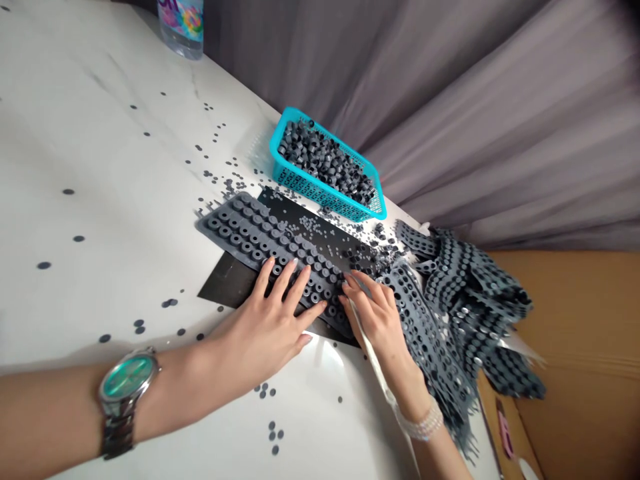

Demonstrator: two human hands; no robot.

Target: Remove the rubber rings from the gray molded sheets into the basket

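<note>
A dark grey rubber sheet (250, 230) studded with small round rings lies on a black mat (227, 283) on the white table. My left hand (273, 320) rests flat on the sheet's near end, fingers spread, a watch on its wrist. My right hand (375, 310) is beside it, fingers curled down onto the sheet's rings, with a thin pale stick-like tool lying along the hand; a bead bracelet is on that wrist.
A turquoise basket (295, 179) full of loose grey rings stands behind the sheet. A heap of punched-out rubber sheets (465, 293) hangs over the table's right edge. Small rubber discs (220, 177) are scattered over the white table (100, 167). A bottle (181, 27) stands at the far edge.
</note>
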